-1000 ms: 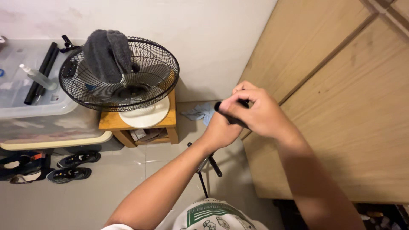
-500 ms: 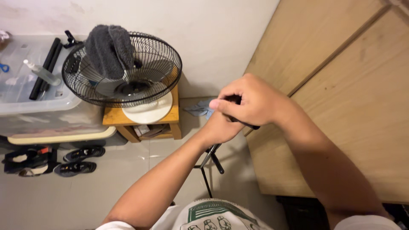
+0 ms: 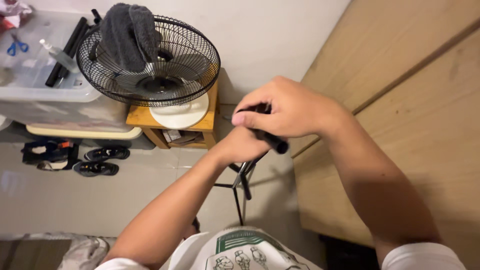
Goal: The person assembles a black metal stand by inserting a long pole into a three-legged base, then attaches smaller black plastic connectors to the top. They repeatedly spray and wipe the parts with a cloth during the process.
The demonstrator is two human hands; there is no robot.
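Both my hands are clasped around the top of a black tripod stand (image 3: 242, 186) that rises from the tiled floor. My right hand (image 3: 290, 107) is on top, its fingers curled over a black handle (image 3: 272, 141) whose rounded end sticks out below the palm. My left hand (image 3: 240, 145) sits just underneath, wrapped around the stand's upper part, mostly hidden by the right hand. The stand's thin legs spread out on the floor below my wrists.
A black-caged fan (image 3: 150, 62) with a grey towel (image 3: 127, 35) draped over it stands on a small wooden stool (image 3: 172, 125). A clear plastic storage box (image 3: 35, 85) is at left, shoes (image 3: 97, 162) on the floor below it. A large wooden panel (image 3: 400, 100) fills the right.
My hands have come nearer the camera and lower in view. My right hand has closed further over the handle, covering more of the left hand.
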